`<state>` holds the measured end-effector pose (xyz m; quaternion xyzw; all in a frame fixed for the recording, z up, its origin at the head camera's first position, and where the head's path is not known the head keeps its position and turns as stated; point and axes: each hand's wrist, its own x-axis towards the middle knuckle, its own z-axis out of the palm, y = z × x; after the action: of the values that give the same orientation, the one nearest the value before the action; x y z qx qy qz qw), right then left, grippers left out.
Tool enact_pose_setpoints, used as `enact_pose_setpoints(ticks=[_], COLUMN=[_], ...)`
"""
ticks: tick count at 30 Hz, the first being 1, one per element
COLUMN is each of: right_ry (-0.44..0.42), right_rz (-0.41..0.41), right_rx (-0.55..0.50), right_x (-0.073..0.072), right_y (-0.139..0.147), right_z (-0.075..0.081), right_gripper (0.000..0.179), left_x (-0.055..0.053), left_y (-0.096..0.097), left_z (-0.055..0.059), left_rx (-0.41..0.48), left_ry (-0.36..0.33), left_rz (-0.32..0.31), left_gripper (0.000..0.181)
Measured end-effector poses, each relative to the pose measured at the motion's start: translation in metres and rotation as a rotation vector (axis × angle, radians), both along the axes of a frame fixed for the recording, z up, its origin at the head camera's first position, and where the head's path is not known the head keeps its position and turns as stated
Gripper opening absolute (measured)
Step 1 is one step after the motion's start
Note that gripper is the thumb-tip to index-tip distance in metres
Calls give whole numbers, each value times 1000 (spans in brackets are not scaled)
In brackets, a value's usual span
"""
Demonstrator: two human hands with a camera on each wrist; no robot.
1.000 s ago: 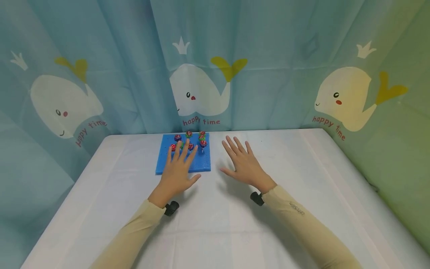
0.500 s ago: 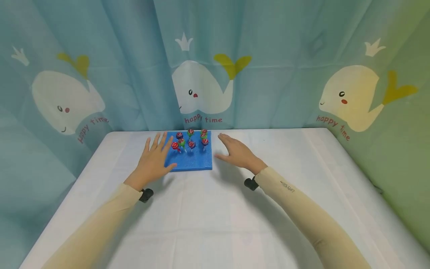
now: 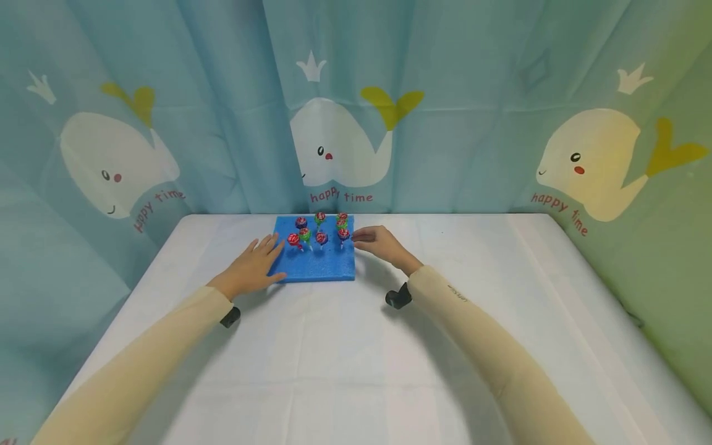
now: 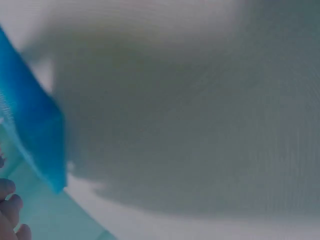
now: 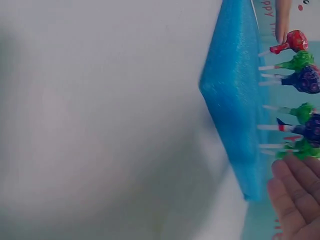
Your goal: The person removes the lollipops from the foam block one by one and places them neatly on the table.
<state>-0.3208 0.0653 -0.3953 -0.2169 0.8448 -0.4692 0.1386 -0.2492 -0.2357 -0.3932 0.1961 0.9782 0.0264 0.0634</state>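
A blue foam board [image 3: 314, 267] lies toward the back of the table, with several lollipops standing in it by their sticks. Their wrappers are red, green and dark blue; the red lollipop [image 3: 293, 240] is leftmost. My left hand [image 3: 248, 269] is at the board's left edge, fingers spread, fingertips overlapping that edge in the head view. At the right edge, my right hand [image 3: 384, 246] reaches inward, fingertips right beside the dark blue lollipop [image 3: 343, 234]. In the right wrist view its fingers [image 5: 295, 187] extend toward the green lollipops [image 5: 300, 147], with nothing visible in them.
A white cloth [image 3: 356, 358] covers the table. Behind it hangs a blue-green curtain [image 3: 473, 148] with printed whales, close to the board's back edge. A small black wrist camera [image 3: 398, 296] sits under the right wrist, another black camera [image 3: 230, 317] under the left.
Both hands were raised and spread, the left in front of the lollipops. The left has moved left to the board's edge; the right has moved left to the lollipops, its fingers drawing together.
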Motion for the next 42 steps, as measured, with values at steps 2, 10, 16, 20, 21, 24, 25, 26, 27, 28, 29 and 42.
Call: enact_pose_setpoints(ticks=[2,10,16,20,21,24,25,26,27,28,29,42], right_ry=[-43,-135,-115,-81,-72,-61,-60,-55,-51,-49,-46,-33], right_rz=[-20,-67,-119,-147,-155,-174,-179,-181,-184,-186,-189,-196], right_rx=[-40,-153,-139,-82,-68,-40,-38,-35,-34,-37,-42,-98], right_x=[-1,-2,-2,-3,-4,-5,-5,-6,-6,-7,-7,-10], right_y=[-4,-18,-27,-31,-32,-33,-33,-34,-34,-34,-34,-37], right_z=[-5,-20,-23,-23,-24,-24,-24,-24,-24,-24,-24,-28], right_gripper=[34,35,33,29,28,26,26,25,25,24,24,21], left_x=[-3,-7,-5,-3,-2,-2,-2,-2,-2,-2,-2,-3], left_y=[-1,-6,-4,0,0,1,1,1,1,1,1,2], left_z=[-6,-21,-22,-20,-20,-19,-20,-20,-20,-20,-20,-24], left_rx=[-10,10,1,7,0,-2,-6,-10,-14,-11,-13,-31], left_ry=[-8,-27,-31,-49,-49,-38,-34,-29,-24,-19,-16,-17], left_rz=[15,64,53,62,61,54,52,49,47,44,42,51], left_gripper=[76,73,72,71,71,70,69,69,69,68,68,68])
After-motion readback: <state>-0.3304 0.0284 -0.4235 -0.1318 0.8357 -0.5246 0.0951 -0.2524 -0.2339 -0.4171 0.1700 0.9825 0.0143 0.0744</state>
